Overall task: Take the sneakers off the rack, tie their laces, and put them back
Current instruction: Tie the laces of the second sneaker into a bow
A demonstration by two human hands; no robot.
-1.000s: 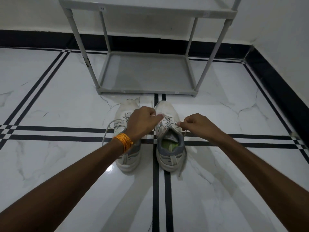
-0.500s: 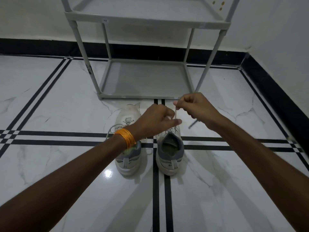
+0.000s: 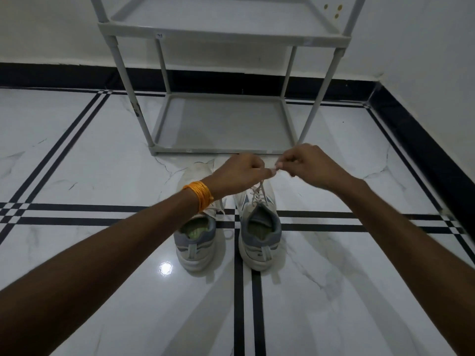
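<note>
Two white and grey sneakers stand side by side on the floor, heels toward me. The left sneaker [image 3: 196, 236] has loose laces trailing beside it. Above the toe of the right sneaker [image 3: 259, 227] my left hand [image 3: 239, 173] and my right hand [image 3: 305, 165] meet fingertip to fingertip. Both pinch the right sneaker's white laces [image 3: 258, 192], which run up taut from the shoe. An orange thread band circles my left wrist. The grey shoe rack [image 3: 221, 124] stands just beyond the shoes with bare shelves.
The floor is glossy white marble with black inlay lines [image 3: 239, 291]. A black skirting [image 3: 424, 140] and white walls close the corner at the right and behind the rack. A light reflection shines left of the left sneaker's heel.
My hands have come together over the right sneaker's toe and lifted the laces. The right hand moved down and toward the left hand. The view has tilted slightly downward.
</note>
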